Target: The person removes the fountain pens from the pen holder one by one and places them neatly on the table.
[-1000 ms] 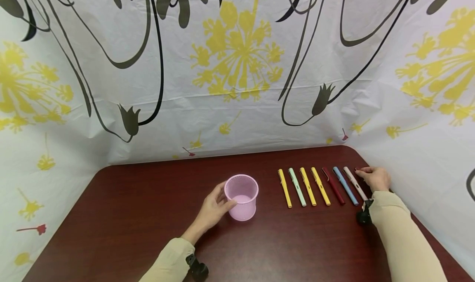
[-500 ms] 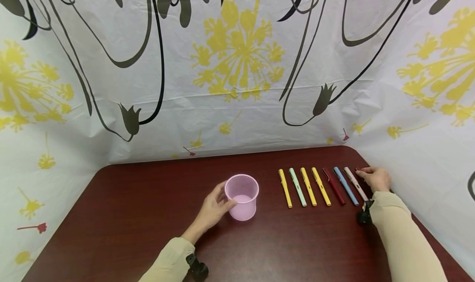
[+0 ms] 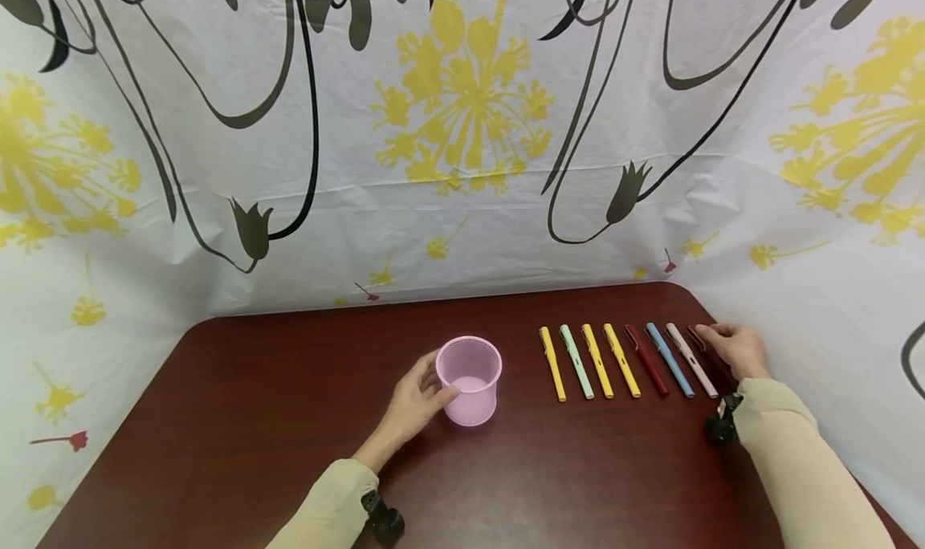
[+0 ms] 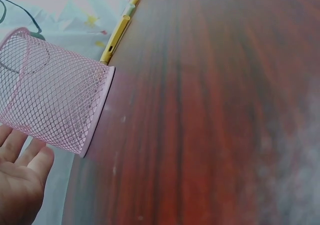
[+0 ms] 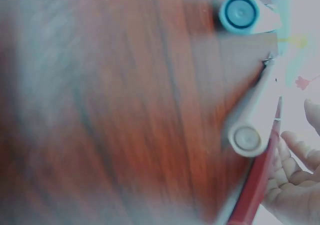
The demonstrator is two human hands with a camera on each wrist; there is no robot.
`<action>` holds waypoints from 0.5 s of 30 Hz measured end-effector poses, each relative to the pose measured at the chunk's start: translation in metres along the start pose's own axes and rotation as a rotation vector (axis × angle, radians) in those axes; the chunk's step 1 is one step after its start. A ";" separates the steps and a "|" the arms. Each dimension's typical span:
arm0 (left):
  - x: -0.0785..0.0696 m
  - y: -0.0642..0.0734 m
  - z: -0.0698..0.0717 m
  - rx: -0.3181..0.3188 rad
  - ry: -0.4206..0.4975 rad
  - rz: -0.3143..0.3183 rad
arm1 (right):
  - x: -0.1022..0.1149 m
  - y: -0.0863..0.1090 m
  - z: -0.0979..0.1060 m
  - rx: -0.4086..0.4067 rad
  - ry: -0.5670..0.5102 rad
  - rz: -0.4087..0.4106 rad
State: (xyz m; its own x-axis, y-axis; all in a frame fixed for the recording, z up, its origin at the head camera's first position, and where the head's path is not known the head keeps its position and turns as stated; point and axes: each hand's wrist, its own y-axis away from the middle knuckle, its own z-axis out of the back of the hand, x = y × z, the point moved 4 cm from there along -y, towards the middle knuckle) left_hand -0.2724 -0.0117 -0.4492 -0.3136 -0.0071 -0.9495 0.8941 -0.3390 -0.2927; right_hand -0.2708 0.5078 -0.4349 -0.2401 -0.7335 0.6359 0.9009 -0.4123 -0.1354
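Note:
My left hand (image 3: pixel 415 404) is at the left side of a pink mesh pen cup (image 3: pixel 470 400), which stands upright. Its thumb overlaps the cup's front; in the left wrist view the relaxed fingers reach the cup wall. At the right end of a row of pens, my right hand (image 3: pixel 737 348) is beside a dark red pen (image 5: pixel 257 180) on the table. In the right wrist view its thumb is apart from the pen while the other fingers lie loosely against or near it. Left of that pen lie a pale pen (image 3: pixel 691 359) and a blue pen (image 3: pixel 670 359).
Farther left in the row are another dark red pen (image 3: pixel 646 359), a yellow pen (image 3: pixel 622 359), a second yellow pen (image 3: pixel 598 359), a mint pen (image 3: pixel 577 360) and a third yellow pen (image 3: pixel 552 363). A patterned sheet (image 3: pixel 325 212) hangs behind the dark wooden table (image 3: pixel 253 404).
My right hand has shifted slightly right from the dark red pen, and more of the pen's top and the whole pale pen show. The left hand stays at the cup.

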 end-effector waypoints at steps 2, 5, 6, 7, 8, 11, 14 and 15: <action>-0.001 0.000 0.001 -0.011 -0.002 -0.009 | 0.003 0.000 0.001 0.017 -0.007 0.007; -0.002 -0.001 0.002 -0.009 -0.005 -0.028 | 0.010 0.000 0.004 0.037 -0.022 0.027; -0.003 -0.002 0.003 -0.004 0.000 -0.031 | 0.014 0.000 0.005 0.041 -0.027 0.036; -0.004 -0.003 0.003 0.000 0.001 -0.036 | 0.018 0.000 0.005 0.042 -0.032 0.054; -0.006 -0.004 0.004 0.004 0.003 -0.040 | 0.023 0.001 0.005 0.042 -0.034 0.075; -0.010 -0.008 0.011 -0.002 -0.027 -0.051 | 0.042 0.005 0.004 0.045 -0.025 0.145; -0.016 -0.014 0.024 -0.055 -0.127 -0.027 | 0.065 0.010 0.000 0.078 -0.029 0.202; -0.019 -0.017 0.029 -0.076 -0.175 -0.017 | 0.074 0.012 -0.002 0.095 -0.034 0.219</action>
